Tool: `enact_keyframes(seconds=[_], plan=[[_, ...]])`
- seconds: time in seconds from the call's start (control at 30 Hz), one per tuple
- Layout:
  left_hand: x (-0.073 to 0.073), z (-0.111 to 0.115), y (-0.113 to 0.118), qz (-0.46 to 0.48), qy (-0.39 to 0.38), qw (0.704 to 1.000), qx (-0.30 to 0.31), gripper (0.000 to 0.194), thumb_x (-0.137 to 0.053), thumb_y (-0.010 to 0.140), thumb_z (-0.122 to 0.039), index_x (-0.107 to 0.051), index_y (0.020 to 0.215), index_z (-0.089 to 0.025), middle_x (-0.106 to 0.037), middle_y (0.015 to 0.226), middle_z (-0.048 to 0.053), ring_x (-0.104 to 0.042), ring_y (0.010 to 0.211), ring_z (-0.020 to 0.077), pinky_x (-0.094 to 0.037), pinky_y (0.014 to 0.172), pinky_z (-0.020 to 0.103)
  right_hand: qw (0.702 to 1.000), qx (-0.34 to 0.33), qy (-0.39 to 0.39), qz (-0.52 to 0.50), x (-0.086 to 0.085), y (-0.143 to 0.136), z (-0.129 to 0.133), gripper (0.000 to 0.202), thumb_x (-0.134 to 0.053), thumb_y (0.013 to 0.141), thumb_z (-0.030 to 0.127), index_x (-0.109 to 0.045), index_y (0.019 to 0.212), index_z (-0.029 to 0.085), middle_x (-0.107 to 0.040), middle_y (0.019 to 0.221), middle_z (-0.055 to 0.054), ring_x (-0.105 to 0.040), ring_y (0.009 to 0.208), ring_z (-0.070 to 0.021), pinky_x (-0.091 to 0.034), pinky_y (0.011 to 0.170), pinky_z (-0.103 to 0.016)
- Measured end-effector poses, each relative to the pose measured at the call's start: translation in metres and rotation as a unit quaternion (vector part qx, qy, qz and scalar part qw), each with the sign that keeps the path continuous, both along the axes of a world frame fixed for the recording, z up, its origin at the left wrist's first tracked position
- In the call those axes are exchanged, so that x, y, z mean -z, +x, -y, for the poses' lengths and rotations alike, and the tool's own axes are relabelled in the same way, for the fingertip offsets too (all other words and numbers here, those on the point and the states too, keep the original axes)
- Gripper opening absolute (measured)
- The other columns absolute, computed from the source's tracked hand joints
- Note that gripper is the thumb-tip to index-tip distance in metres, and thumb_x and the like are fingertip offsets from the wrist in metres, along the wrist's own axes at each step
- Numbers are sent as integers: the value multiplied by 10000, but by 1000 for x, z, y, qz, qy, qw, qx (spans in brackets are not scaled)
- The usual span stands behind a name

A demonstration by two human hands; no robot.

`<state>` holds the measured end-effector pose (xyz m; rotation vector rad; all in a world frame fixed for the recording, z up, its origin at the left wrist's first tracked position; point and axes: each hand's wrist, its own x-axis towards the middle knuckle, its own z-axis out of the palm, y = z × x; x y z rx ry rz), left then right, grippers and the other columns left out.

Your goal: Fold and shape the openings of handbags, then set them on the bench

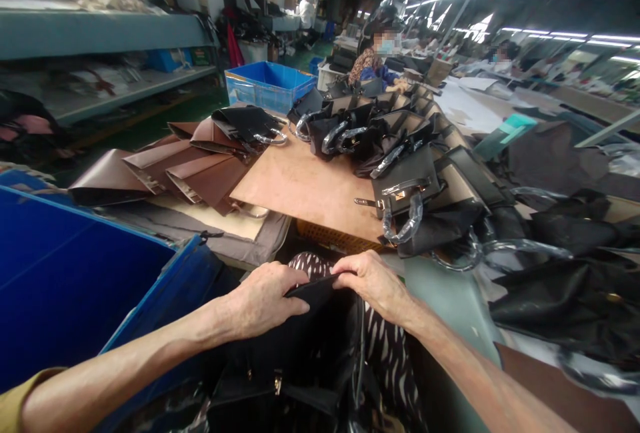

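Note:
A black bag (pixel 300 359) with small gold-coloured metal parts lies on my lap, over patterned cloth. My left hand (pixel 267 299) pinches the bag's upper edge between thumb and fingers. Close by on the right, my right hand (pixel 373 283) grips the same edge, its fingers closed over the black material. A short stretch of the edge shows between the two hands. The lower part of the bag is dark, and its details are hard to make out.
Beyond my hands stands a brown board (pixel 310 183), with brown bag pieces (pixel 200 169) to its left and black bags (pixel 407 186) with wrapped handles to its right. Blue bins (pixel 75 273) stand at left and behind. A masked person (pixel 373 63) sits farther back.

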<state>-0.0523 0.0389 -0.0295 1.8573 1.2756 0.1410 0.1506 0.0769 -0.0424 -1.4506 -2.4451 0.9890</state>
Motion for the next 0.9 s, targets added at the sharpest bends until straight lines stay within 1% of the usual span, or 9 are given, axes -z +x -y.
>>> enact_keyframes(seconds=[0.1, 0.17, 0.23, 0.3, 0.4, 0.5, 0.67, 0.8, 0.9], plan=[[3, 0, -2, 5, 14, 1000, -7, 227, -482, 702, -223, -648, 856, -206, -551, 641, -22, -471, 603, 124, -327, 540, 181, 1000, 3, 0, 1, 0, 1, 0, 137, -565, 734, 273, -698, 722, 246, -646, 616, 50, -531, 634, -123, -320, 623, -232], [6, 0, -4, 17, 7, 1000, -20, 199, -464, 715, -219, -647, 787, -188, -524, 616, -28, -455, 585, 114, -315, 530, 181, 1000, 2, -7, 0, 0, 1, 1, 136, -569, 732, 283, -699, 725, 244, -643, 621, 50, -533, 645, -125, -324, 630, -232], [8, 1, -4, 36, -25, 999, -33, 178, -459, 721, -223, -626, 702, -165, -499, 597, -33, -441, 566, 103, -292, 505, 181, 1000, 7, -14, -1, 1, 3, 0, 130, -577, 730, 291, -699, 737, 247, -644, 640, 50, -538, 673, -132, -327, 635, -231], [9, 2, -4, 61, -65, 995, -38, 173, -458, 724, -227, -610, 683, -154, -492, 590, -39, -428, 545, 94, -267, 481, 183, 1000, 4, -18, -8, 1, 5, -1, 125, -578, 736, 286, -696, 752, 248, -650, 681, 50, -542, 703, -135, -332, 643, -228], [9, 5, -3, 90, -93, 991, -33, 178, -456, 732, -229, -613, 709, -150, -490, 592, -45, -413, 536, 88, -249, 473, 188, 999, -40, -22, -25, 1, 8, -2, 118, -571, 754, 259, -686, 763, 236, -650, 728, 47, -545, 705, -124, -337, 645, -220], [10, 6, -4, 95, -82, 992, -27, 195, -459, 748, -254, -623, 727, -150, -478, 603, -44, -401, 550, 89, -247, 479, 190, 996, -89, -19, -18, -1, 9, -4, 117, -568, 771, 254, -683, 779, 234, -641, 732, 43, -547, 685, -113, -336, 627, -211], [8, 6, -6, 82, -58, 995, -15, 201, -454, 758, -264, -616, 726, -148, -425, 604, -42, -375, 574, 94, -263, 504, 187, 991, -131, 16, 21, -7, 4, -3, 179, -510, 824, 279, -682, 864, 252, -650, 784, 20, -558, 721, -128, -346, 641, -219], [4, 6, -4, 79, -56, 995, -7, 199, -434, 763, -248, -588, 695, -142, -379, 594, -43, -350, 567, 91, -259, 507, 186, 986, -151, 54, 45, -12, -4, 2, 230, -495, 809, 191, -658, 957, 261, -664, 896, 2, -566, 802, -154, -348, 724, -246], [3, 6, -1, 84, -47, 995, 4, 190, -423, 766, -240, -560, 675, -145, -368, 595, -43, -345, 568, 89, -254, 508, 186, 983, -180, 18, 15, -13, -8, 4, 193, -505, 815, 207, -665, 913, 252, -678, 875, 16, -576, 801, -145, -357, 724, -225]])
